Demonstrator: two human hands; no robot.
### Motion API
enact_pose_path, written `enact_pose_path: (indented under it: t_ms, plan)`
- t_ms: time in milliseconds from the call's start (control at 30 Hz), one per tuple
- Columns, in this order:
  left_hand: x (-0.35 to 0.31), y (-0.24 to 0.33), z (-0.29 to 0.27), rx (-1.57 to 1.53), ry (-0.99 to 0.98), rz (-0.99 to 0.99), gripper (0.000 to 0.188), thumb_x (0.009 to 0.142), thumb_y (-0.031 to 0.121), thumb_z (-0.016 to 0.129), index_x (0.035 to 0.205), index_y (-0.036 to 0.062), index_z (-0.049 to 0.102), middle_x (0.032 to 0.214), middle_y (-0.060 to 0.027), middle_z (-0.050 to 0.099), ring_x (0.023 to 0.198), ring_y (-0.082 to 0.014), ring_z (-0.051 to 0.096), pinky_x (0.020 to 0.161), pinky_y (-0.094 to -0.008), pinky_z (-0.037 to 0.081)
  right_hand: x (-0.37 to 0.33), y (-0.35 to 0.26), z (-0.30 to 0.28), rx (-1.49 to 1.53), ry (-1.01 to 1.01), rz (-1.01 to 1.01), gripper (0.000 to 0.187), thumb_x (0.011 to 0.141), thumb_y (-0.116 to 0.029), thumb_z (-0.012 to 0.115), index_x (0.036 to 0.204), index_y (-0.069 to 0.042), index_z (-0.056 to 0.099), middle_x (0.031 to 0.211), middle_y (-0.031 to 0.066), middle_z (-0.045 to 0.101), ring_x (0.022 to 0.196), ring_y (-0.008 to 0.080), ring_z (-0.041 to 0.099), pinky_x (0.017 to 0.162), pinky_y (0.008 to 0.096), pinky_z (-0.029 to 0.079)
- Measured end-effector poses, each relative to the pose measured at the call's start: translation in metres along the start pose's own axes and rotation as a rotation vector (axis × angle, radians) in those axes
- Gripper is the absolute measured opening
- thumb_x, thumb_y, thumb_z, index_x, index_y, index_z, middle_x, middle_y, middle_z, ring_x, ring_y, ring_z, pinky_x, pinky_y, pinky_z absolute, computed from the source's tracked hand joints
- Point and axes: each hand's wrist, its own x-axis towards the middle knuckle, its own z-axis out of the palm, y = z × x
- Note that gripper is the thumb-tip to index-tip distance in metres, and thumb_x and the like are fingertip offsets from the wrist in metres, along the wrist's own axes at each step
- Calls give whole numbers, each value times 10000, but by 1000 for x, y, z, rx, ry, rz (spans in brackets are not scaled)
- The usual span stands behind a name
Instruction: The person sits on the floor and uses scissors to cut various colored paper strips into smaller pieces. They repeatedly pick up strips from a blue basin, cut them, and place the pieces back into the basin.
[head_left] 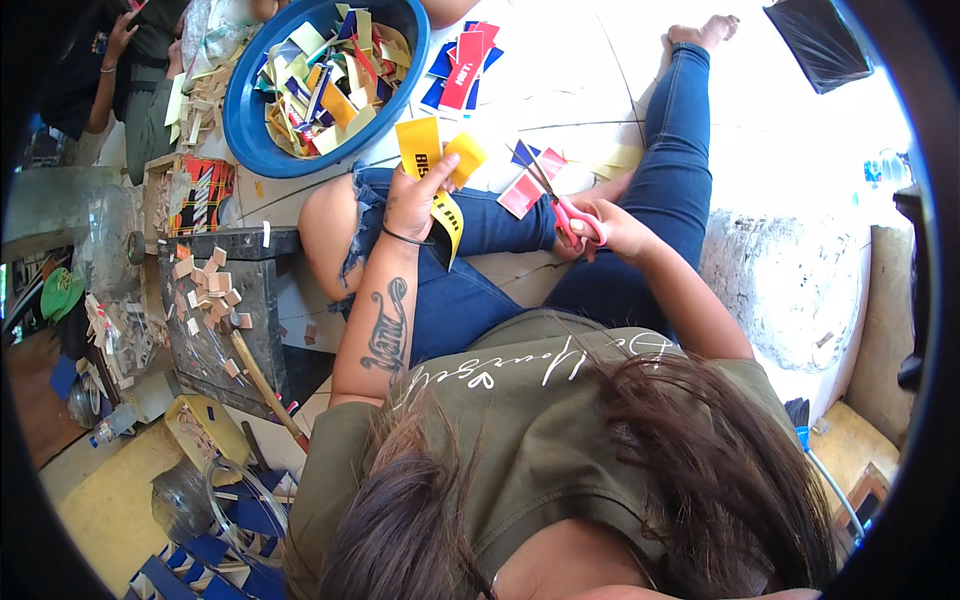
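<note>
My left hand (408,205) pinches yellow printed strips (417,142) between thumb and fingers. The strips stick up above the hand, and one curls down past the wrist over my jeans. In my right hand (618,232) is a pair of scissors (562,214) with pinkish-red handles. Their blades stand apart and point up and to the left, with nothing between them. A gap separates the blades from the yellow strips. Just beyond the scissors, red, white and blue cut pieces (520,195) lie by my leg.
A blue basin (238,140) full of colourful cut scraps stands at the far left. Red and blue cards (462,75) lie beside it on white tiles. To my left, a dark bench (215,345) bears small wooden blocks and a wooden-handled hammer (262,370). Another person (115,60) sits upper left.
</note>
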Motion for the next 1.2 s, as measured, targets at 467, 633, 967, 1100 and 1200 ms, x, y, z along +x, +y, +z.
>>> enact_pose_path:
  t_ms: [467,633,967,1100,1200]
  plan:
    - [1,-1,1,27,-25,-6,89,827,63,591,901,42,547,696,3,526,586,-75,471,555,-212,392,15,-9,-8,-32,12,-70,402,754,-460,637,814,-71,557,687,-10,557,552,23,455,422,147,280]
    - [1,-4,0,16,-22,-19,128,792,82,641,893,40,574,715,0,564,587,-72,495,550,-209,405,25,-16,-5,-50,45,-81,362,739,-379,690,827,-44,588,665,-4,575,565,27,459,443,164,284]
    - [2,-7,-2,33,-44,-13,128,790,77,642,891,44,571,707,3,564,587,-68,500,543,-202,403,28,-16,2,-1,102,-114,391,698,-361,732,822,-33,560,705,4,565,585,42,467,526,168,359]
    - [2,-6,-1,36,-47,-13,130,790,74,640,895,42,570,708,2,564,587,-69,500,543,-203,402,31,-9,0,24,162,-122,289,714,-242,745,778,-3,595,661,15,582,591,62,530,551,186,422]
    - [2,-6,-1,34,-47,-11,128,791,70,638,896,42,570,709,0,565,587,-70,499,542,-203,401,31,-6,-3,10,154,-135,284,695,-235,762,734,-13,588,641,14,578,565,62,529,530,183,418]
